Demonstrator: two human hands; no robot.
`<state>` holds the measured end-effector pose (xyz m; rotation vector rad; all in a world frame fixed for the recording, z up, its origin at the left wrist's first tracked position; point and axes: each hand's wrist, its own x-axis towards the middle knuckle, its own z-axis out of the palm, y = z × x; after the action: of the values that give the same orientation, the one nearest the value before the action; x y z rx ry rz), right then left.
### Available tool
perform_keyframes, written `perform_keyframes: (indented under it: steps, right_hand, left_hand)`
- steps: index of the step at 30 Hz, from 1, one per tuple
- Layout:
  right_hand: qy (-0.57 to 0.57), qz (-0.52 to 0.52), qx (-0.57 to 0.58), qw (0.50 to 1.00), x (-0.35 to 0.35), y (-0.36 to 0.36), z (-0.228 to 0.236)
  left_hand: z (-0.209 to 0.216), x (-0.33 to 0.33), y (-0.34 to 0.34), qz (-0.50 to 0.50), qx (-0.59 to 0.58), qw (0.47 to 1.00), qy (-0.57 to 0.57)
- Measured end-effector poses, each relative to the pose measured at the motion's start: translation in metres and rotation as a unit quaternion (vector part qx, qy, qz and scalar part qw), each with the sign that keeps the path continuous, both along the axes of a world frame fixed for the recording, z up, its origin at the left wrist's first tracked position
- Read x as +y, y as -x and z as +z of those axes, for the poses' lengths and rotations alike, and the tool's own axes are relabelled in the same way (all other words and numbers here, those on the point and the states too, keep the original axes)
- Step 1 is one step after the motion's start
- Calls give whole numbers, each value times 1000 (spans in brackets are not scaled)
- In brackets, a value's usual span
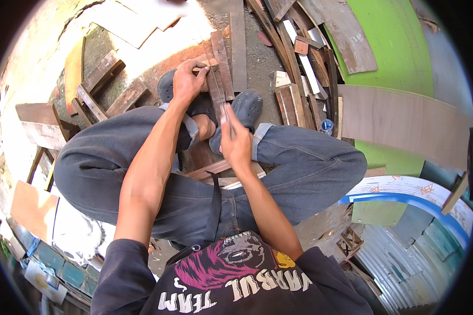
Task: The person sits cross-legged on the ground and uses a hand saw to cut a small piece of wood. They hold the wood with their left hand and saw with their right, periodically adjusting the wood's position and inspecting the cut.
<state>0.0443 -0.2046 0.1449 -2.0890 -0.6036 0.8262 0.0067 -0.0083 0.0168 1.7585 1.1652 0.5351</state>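
My left hand (188, 80) is closed on a small wooden block (211, 62), pinching it between thumb and fingers over a brown plank (222, 58) on the ground. My right hand (236, 140) is wrapped round the near end of a long thin metal tool (216, 83), like a narrow saw. The tool is blurred, so its exact kind is unclear. It reaches forward past the block at its right side; whether it touches the wood I cannot tell. Dark rubber clogs on my feet, the right one (247, 109) nearer the tool, stand on either side of the plank.
Loose boards and offcuts (97, 79) lie on the left. A pile of long wood strips (294, 79) runs along the right, beside a green panel (391, 52) and a wide board (399, 118). Wood pieces (210, 170) lie between my legs. Corrugated metal sheets (394, 262) are at lower right.
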Motion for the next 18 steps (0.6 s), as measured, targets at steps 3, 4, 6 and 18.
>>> perform_keyframes:
  steps: [3,4,6,18]
  right_hand:
    - [-44,8,-19,999,-29,0,0]
    - [-44,-1,-17,999,-31,3,-1]
    - [-100,-22,-68,992,18,-17,-42]
    - [-108,-45,-5,993,27,-34,-44]
  left_hand:
    - [11,-2,-1,14,9,999,-39]
    - [8,-1,-2,16,11,1000,-3]
    - [4,0,-11,-5,7,1000,9]
    - [3,4,-13,-7,23,998,59]
